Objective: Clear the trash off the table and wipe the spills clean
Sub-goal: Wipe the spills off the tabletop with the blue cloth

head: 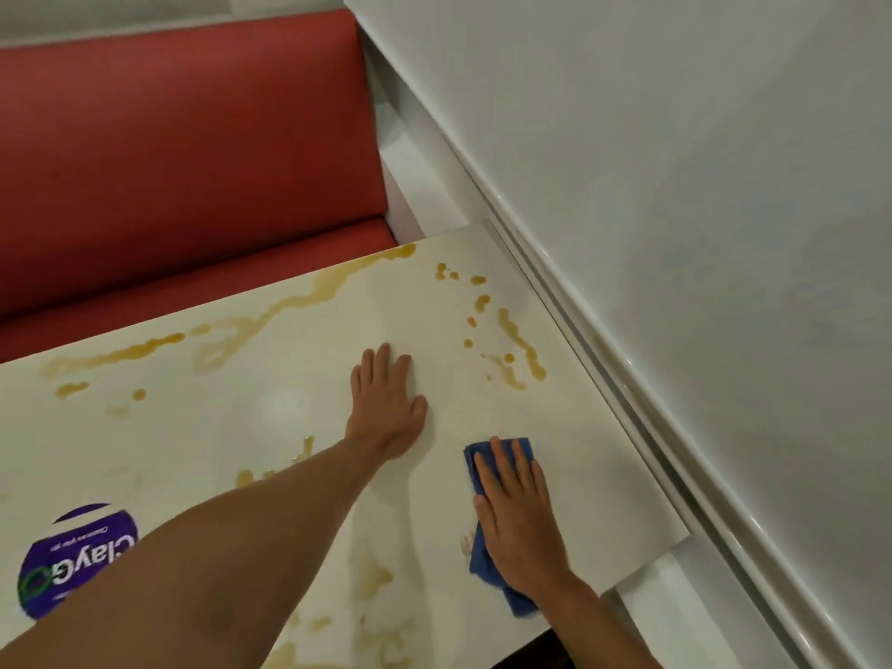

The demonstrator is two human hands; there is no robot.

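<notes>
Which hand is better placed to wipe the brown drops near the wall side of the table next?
The right hand. It already presses the blue cloth flat, and the drops lie straight ahead of it. The left hand rests bare on the table, with no cloth.

Two hands were seen: the left hand [386, 403] and the right hand [519, 514]. One blue cloth [482, 548] was counted, on one white table [217, 427]. One purple-labelled container [72, 567] was counted at the table's near left. One red bench [183, 152] was seen beyond. The yellow-brown spills [299, 301] were too many and too merged for an exact count.
</notes>
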